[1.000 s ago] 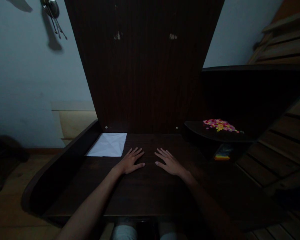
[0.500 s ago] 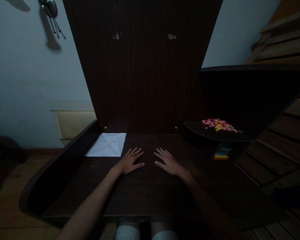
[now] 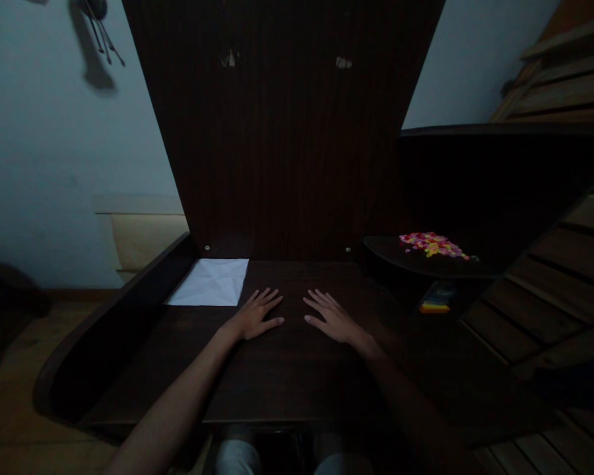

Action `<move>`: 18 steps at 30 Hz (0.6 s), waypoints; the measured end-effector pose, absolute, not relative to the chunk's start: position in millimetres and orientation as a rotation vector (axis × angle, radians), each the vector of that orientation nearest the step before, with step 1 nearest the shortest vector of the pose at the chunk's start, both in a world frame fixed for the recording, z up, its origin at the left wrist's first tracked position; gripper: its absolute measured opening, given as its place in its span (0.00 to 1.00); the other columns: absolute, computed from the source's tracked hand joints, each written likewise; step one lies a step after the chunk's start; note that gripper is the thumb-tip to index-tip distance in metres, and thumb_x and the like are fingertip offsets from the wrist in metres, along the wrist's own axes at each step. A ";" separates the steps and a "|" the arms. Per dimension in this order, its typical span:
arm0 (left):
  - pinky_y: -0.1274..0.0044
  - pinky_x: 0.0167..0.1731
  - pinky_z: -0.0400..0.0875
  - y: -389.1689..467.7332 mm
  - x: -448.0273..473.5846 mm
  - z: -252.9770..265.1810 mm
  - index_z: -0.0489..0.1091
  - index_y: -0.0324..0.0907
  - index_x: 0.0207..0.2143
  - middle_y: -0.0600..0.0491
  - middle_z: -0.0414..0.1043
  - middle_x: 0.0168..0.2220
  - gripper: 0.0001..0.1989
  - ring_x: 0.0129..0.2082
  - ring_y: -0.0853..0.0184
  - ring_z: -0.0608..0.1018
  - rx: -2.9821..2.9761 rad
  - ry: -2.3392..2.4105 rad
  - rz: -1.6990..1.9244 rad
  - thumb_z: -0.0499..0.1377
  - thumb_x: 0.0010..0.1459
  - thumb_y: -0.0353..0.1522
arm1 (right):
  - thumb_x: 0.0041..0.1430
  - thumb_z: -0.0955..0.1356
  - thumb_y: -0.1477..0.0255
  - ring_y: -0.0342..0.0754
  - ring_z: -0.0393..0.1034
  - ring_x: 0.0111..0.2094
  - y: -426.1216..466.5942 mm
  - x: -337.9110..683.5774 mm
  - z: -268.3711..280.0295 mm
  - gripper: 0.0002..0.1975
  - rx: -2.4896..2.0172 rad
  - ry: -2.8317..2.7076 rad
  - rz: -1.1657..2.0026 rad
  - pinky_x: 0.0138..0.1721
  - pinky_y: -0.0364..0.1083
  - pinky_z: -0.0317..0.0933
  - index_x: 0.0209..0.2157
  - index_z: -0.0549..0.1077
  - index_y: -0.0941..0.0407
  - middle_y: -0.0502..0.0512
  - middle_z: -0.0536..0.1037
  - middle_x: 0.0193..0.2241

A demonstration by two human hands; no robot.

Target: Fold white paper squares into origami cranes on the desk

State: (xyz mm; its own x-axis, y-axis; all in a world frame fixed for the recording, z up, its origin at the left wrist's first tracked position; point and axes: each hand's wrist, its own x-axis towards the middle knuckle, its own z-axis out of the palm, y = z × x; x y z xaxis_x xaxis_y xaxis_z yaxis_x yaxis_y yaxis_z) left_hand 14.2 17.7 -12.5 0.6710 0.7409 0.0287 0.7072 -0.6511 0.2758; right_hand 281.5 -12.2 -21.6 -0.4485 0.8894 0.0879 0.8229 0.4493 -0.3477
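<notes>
My left hand [image 3: 255,316] lies flat on the dark wooden desk [image 3: 277,382], fingers spread and nothing held. Just beyond and left of it is a creased white sheet of paper [image 3: 210,282], close to the fingertips but apart from them. My right hand [image 3: 333,316] rests palm down on the same desk top, its fingers also spread and holding nothing. A gap of bare desk separates the two hands. On the small rounded shelf [image 3: 391,258] to the right lies a heap of small pink, red and yellow pieces [image 3: 433,244], too small to name.
Below the shelf sits a stack of colourful flat items [image 3: 434,307], yellow and orange at the bottom. A raised side panel [image 3: 103,330] bounds the desk on the left, and a tall dark back panel [image 3: 282,145] stands behind. Wooden slats [image 3: 564,277] are at the right.
Both hands keep their place on the desk. The whole view has shifted slightly, with things sitting a little higher in the picture, and my knees below the desk edge have moved apart.
</notes>
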 end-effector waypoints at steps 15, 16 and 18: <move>0.59 0.63 0.40 17.2 14.0 -13.4 0.50 0.46 0.65 0.47 0.44 0.67 0.35 0.67 0.55 0.47 2.644 1.173 0.232 0.42 0.61 0.54 | 0.62 0.56 0.50 0.53 0.40 0.67 -12.9 280.7 -21.1 0.32 -1.479 -2.430 0.380 0.65 0.57 0.36 0.62 0.57 0.51 0.56 0.52 0.65; 0.59 0.63 0.40 17.0 14.1 -13.2 0.50 0.46 0.65 0.47 0.44 0.67 0.35 0.67 0.55 0.47 2.644 1.170 0.236 0.42 0.61 0.54 | 0.62 0.56 0.49 0.53 0.40 0.67 -12.7 280.8 -21.3 0.32 -1.479 -2.430 0.380 0.65 0.57 0.35 0.62 0.57 0.51 0.56 0.52 0.65; 0.59 0.63 0.40 16.8 14.1 -12.9 0.50 0.45 0.65 0.47 0.44 0.67 0.35 0.67 0.55 0.46 2.644 1.169 0.232 0.42 0.61 0.54 | 0.62 0.56 0.49 0.52 0.40 0.67 -12.5 280.9 -21.7 0.33 -1.484 -2.432 0.382 0.65 0.57 0.35 0.62 0.57 0.52 0.56 0.52 0.65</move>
